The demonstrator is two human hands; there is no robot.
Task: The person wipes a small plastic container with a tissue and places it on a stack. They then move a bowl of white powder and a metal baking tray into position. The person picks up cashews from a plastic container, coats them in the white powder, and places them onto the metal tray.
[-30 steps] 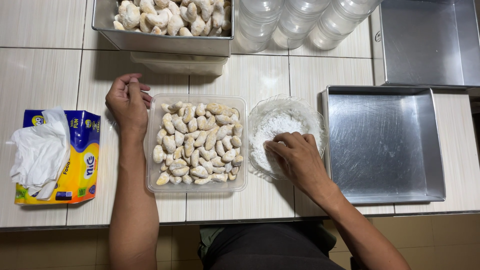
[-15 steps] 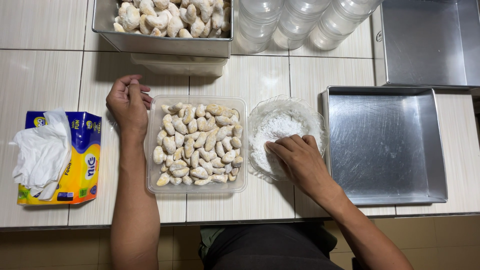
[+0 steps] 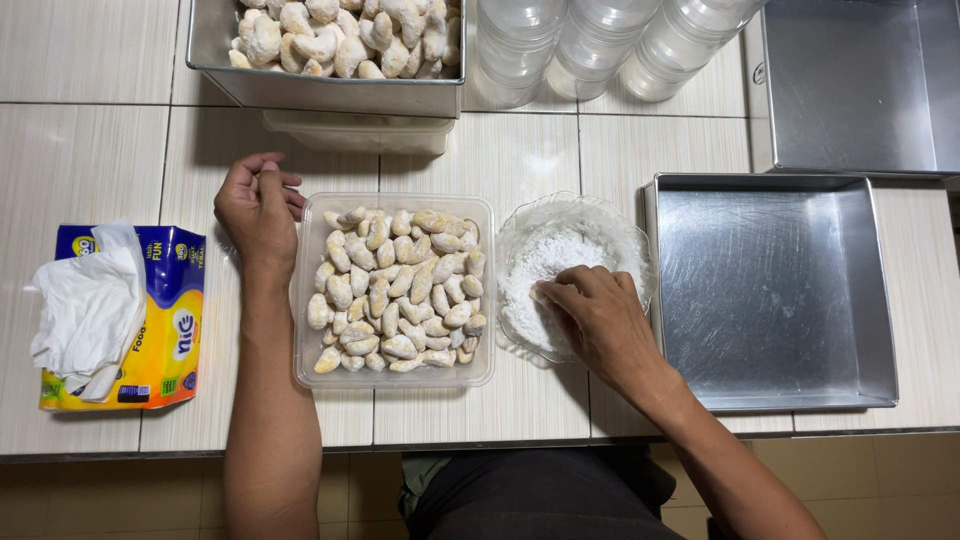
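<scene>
A clear rectangular plastic container (image 3: pixel 300 300) full of pale crescent-shaped cookies (image 3: pixel 400 290) sits on the tiled counter in front of me. My left hand (image 3: pixel 258 210) rests loosely curled on the counter just left of its far corner, holding nothing. To the container's right stands a clear glass bowl (image 3: pixel 620 225) of white powdered sugar (image 3: pixel 545 265). My right hand (image 3: pixel 598 318) lies over the bowl's near side with its fingertips down in the sugar; whether they pinch anything is hidden.
An empty square metal pan (image 3: pixel 780 290) lies right of the bowl, another metal pan (image 3: pixel 860 85) behind it. A metal tray (image 3: pixel 330 90) of cookies and clear round jars (image 3: pixel 590 40) stand at the back. A yellow-blue tissue pack (image 3: pixel 120 315) lies at the left.
My right hand has slid forward from the bowl's near rim into the sugar. The left hand has barely moved.
</scene>
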